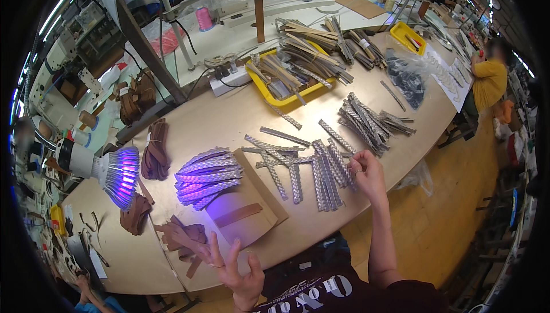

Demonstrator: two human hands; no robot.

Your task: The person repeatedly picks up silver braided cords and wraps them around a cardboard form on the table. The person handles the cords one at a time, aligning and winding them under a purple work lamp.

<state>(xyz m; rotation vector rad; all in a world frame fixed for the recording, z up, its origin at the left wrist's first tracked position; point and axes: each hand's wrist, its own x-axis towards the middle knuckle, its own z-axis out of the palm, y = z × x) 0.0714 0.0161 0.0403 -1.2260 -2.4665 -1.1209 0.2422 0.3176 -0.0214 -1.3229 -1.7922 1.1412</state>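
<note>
While the right hand reaches the braided strips in the middle of the table, its fingertips are drawn together at the right edge of that row; I cannot tell whether they pinch one. The left hand is held at the table's near edge, its fingers spread apart, nearest to the brown strips. Farther off lies a braided bundle on a brown board, lit purple beside the lamp at left. More braided strips lie loose between, and a yellow tray holding strips sits on the far side.
</note>
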